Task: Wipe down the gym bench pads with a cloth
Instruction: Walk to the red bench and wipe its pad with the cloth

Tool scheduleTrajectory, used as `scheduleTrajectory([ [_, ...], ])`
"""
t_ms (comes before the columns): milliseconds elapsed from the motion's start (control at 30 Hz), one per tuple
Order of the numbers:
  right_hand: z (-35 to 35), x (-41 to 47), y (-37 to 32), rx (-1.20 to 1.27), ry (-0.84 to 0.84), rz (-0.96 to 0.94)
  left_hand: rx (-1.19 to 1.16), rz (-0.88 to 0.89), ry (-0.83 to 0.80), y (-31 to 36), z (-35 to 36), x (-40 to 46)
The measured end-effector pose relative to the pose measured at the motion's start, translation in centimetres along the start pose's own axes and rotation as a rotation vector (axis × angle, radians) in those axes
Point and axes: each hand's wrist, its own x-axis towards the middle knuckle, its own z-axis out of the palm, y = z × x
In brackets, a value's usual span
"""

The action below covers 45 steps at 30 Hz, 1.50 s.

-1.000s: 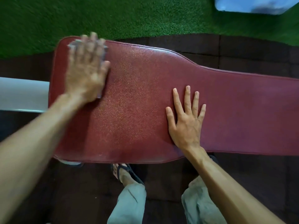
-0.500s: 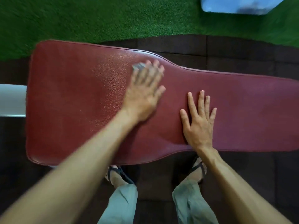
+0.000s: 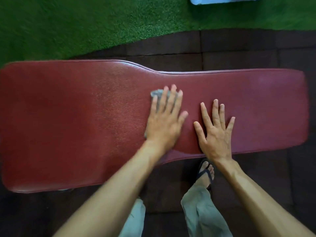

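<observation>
cloth (image 3: 158,94): my left hand (image 3: 164,124) lies flat on top of it, so I see only a gray corner past my fingers and a bit by my wrist.
bench pad (image 3: 77,125): its left end runs off the picture's edge.
blue-white thing (image 3: 222,0): the top edge cuts it off, so I cannot tell what it is.
left foot: hidden under the pad.
left arm (image 3: 111,194): blurry.
grass (image 3: 51,23): smeared and blurry on the left.
</observation>
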Motion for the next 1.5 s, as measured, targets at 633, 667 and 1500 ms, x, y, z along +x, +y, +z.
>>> scheduleTrajectory([
  [633, -4.2, 3.7, 16.0, 0.0, -0.017, -0.054, 0.007, -0.175, 0.043, 10.6, 3.3, 8.9],
  [667, -4.3, 3.8, 16.7, 0.001, -0.01, -0.052, 0.033, -0.225, 0.042, 9.2, 2.9, 9.3],
  [1500, -5.1, 2.9, 21.8, 0.077, -0.005, 0.038, -0.005, -0.336, -0.014, 21.2, 5.5, 3.3],
])
